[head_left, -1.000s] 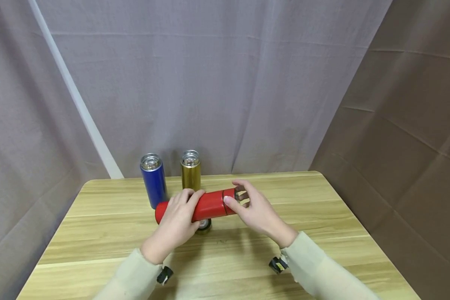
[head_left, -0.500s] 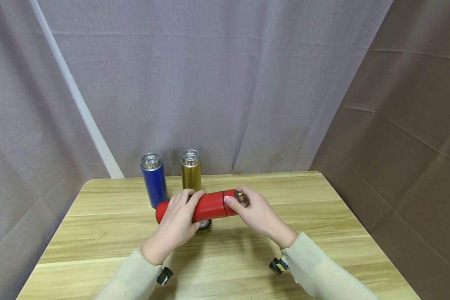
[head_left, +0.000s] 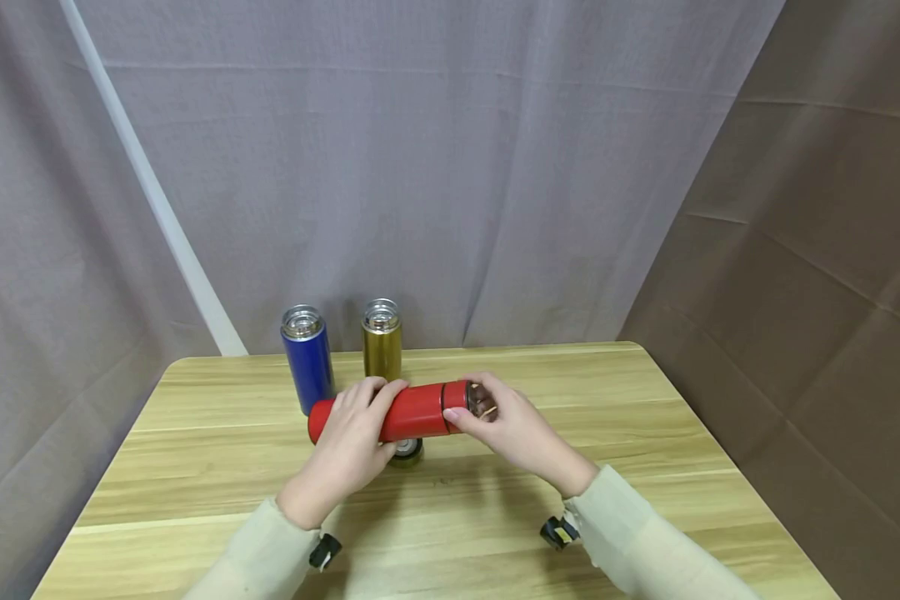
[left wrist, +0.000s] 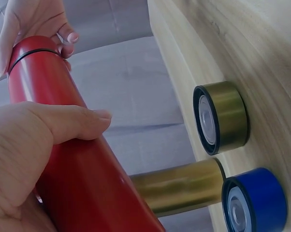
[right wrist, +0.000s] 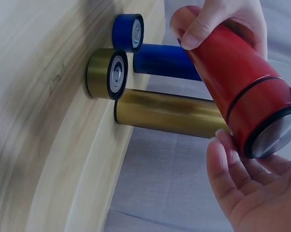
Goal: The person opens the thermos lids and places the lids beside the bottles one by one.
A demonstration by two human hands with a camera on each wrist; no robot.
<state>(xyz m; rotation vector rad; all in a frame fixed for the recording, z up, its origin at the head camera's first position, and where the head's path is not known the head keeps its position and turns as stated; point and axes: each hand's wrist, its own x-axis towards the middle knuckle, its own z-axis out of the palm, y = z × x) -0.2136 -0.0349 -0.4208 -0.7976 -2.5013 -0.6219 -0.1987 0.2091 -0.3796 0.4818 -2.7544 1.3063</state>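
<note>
A red thermos bottle [head_left: 416, 417] lies tilted in the air above the table, its capped end toward the right. My left hand [head_left: 348, 437] grips its body from above, thumb wrapped over it in the left wrist view. Around the red cap [right wrist: 264, 108] my right hand [head_left: 523, 429] curls loosely, thumb on one side at the black seam and fingertips close by the other side. The cap sits on the bottle, its flat silvery top facing the right palm. A gold cap [left wrist: 232, 116] stands on the table beneath, mostly covered by the red bottle in the head view.
Behind the hands stand a blue bottle [head_left: 309, 371] and a gold bottle [head_left: 382, 350], both uncapped with silvery necks. A blue cap [left wrist: 265, 199] is beside the gold one on the wooden table [head_left: 607, 467]. Grey curtains [head_left: 450, 167] hang behind.
My right fingers first came in from spread to close on the cap, then loosened a little as the thumb slid lower. The red bottle has shifted slightly left; my left hand keeps its grip.
</note>
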